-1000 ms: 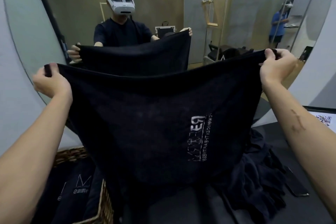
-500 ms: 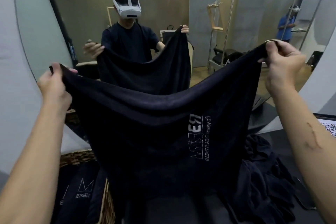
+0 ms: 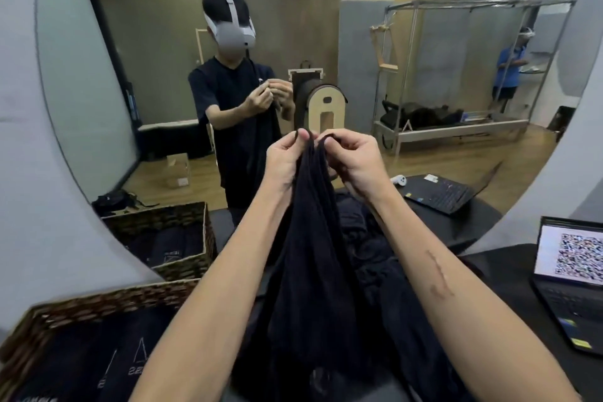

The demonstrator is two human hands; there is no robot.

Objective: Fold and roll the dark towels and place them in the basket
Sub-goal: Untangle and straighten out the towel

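Dark towel (image 3: 310,254) hangs lengthwise down the middle of the frame, its two top corners brought together just above centre. Left hand (image 3: 285,161) pinches one corner between thumb and curled fingers (image 3: 301,135); right hand (image 3: 354,161) pinches the other corner the same way, and the two hands sit just beside each other, the cloth bunched between them. Both forearms reach up from the bottom edge on either side of the hanging cloth.

Behind the towel, at centre right, a loose heap of more dark towels (image 3: 368,245) lies on the black table (image 3: 502,300). At the lower left a wicker basket (image 3: 65,307) holds dark rolled towels (image 3: 107,359) with pale lettering.

A large mirror (image 3: 163,75) fills the upper part of the frame; in it show the person's reflection (image 3: 235,114) wearing a headset, the basket's reflection (image 3: 182,228), a metal frame rack (image 3: 456,75) and another person (image 3: 512,65) at the far right. An open laptop (image 3: 571,274) with a patterned screen stands on the table at the right edge.
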